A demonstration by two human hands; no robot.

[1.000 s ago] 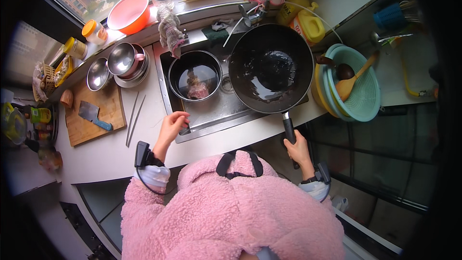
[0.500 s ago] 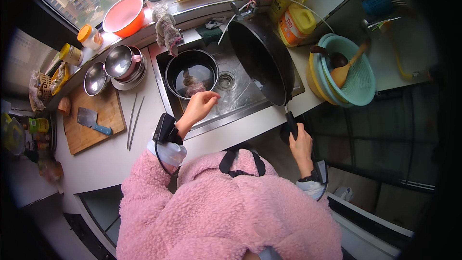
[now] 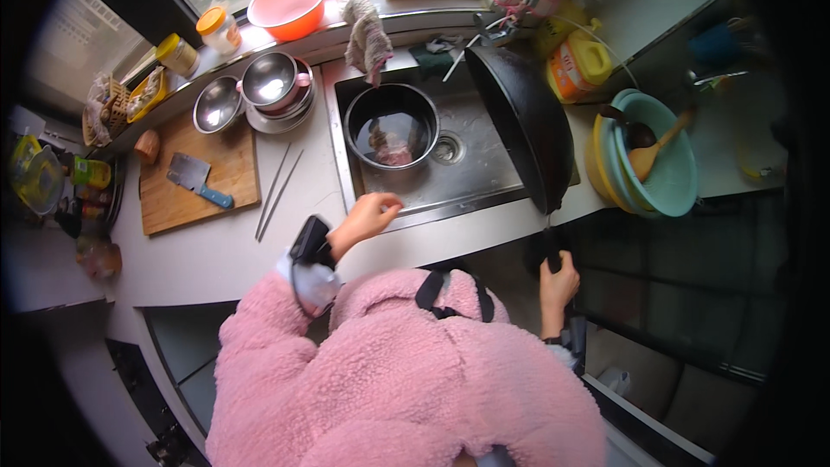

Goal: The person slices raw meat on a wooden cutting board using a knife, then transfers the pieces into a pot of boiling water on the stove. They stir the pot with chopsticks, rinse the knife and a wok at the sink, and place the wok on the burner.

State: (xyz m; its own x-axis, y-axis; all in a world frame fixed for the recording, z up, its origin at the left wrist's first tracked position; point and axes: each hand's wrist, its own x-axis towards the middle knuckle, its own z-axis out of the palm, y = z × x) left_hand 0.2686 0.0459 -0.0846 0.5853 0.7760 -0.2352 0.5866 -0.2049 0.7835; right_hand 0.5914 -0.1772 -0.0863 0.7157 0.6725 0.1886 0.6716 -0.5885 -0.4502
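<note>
My right hand (image 3: pixel 559 284) grips the black handle of a large dark wok (image 3: pixel 524 125), which is tilted on its side over the right part of the sink (image 3: pixel 471 192). My left hand (image 3: pixel 370 218) hovers by the sink's front edge, fingers loosely curled together and nothing visible in them. Just beyond it, a round metal pot (image 3: pixel 349 128) stands in the sink's left part. Water fills the pot, and a reddish piece of meat (image 3: pixel 395 154) lies in it.
Left of the sink are metal chopsticks (image 3: pixel 280 190), stacked steel bowls (image 3: pixel 270 78) and a cutting board (image 3: pixel 164 212) with a cleaver (image 3: pixel 197 182). Colanders (image 3: pixel 679 147) holding a wooden spoon (image 3: pixel 653 156) stand at right, near a yellow detergent jug (image 3: pixel 588 60). A cloth (image 3: pixel 370 39) hangs behind the pot.
My left hand has drawn back from the pot toward the counter's front edge, its fingers more curled. The wok is tipped more steeply, still in my right hand. The view has shifted left.
</note>
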